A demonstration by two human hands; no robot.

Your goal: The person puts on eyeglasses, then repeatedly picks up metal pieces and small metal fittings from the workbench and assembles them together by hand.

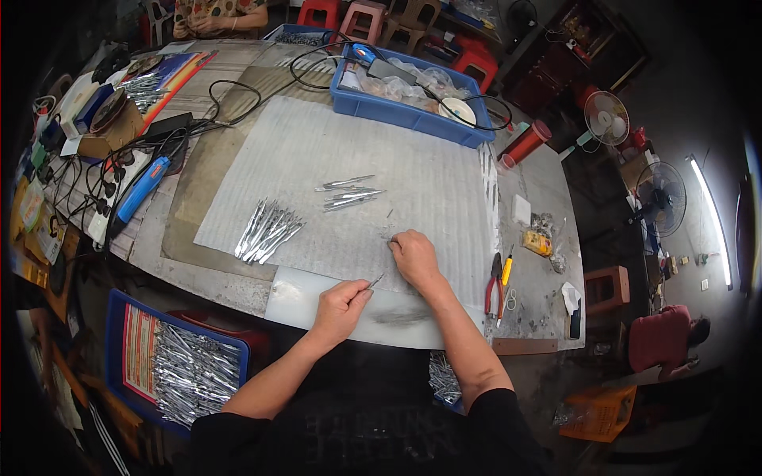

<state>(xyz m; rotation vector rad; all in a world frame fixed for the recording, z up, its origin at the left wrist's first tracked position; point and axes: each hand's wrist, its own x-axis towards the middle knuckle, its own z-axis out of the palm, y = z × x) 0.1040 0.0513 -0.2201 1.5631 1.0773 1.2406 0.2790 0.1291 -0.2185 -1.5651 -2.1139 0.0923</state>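
My left hand (340, 308) is closed in a pinch over the near edge of the work surface. A slim silver metal piece (377, 279) sticks out from its fingertips; its exact kind is too small to tell. Further right and a little farther off, my right hand (414, 258) has its fingers curled together, low over the white foam sheet (317, 143). Whatever those fingers pinch is hidden. Just beyond them lies a tiny dark metal bit (390, 213). Several slender silver metal tools (353, 198) lie ahead, and a fanned pile of similar tools (268, 232) is to the left.
A blue bin (413, 111) with plastic bags stands at the back. Red-handled pliers (494, 282) and a yellow-handled tool (506, 278) lie right. A blue crate (119, 349) of metal tools sits lower left, near a corded blue power tool (143, 190). Another person (222, 16) sits opposite.
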